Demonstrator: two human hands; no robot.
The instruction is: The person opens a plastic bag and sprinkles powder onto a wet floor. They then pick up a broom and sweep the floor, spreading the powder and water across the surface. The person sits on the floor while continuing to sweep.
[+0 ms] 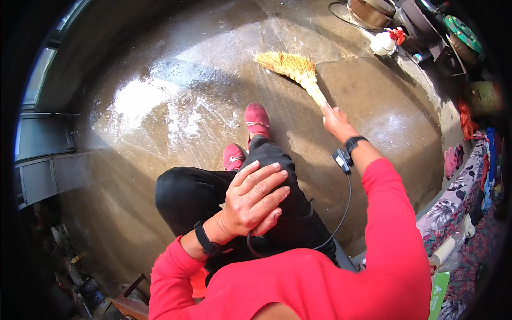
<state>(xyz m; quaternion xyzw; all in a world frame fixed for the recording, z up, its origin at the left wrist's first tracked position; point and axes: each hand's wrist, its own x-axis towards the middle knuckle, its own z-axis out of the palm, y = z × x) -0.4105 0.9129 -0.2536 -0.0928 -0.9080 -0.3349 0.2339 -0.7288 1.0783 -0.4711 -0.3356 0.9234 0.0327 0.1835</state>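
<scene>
My right hand (337, 121) grips the handle of a short straw broom (298, 68), its bristles fanned out on the brown floor (372, 88) ahead of my feet. Over my black-trousered thigh lies my left hand (258, 200), palm down, its fingers extended and nearly together; I see nothing held in it, though its palm is hidden. Wet, shiny patches and whitish streaks mark the floor left of the broom. A black band is on each wrist, and a small device with a cable hangs by the right one.
Pots (372, 12) and a white container (383, 44) stand at the upper right. Pink shoes (450, 162) lie beside a flower-patterned cloth (444, 208) on the right. Pale cabinets (44, 176) line the left. Part of a red basin (199, 283) shows beneath me.
</scene>
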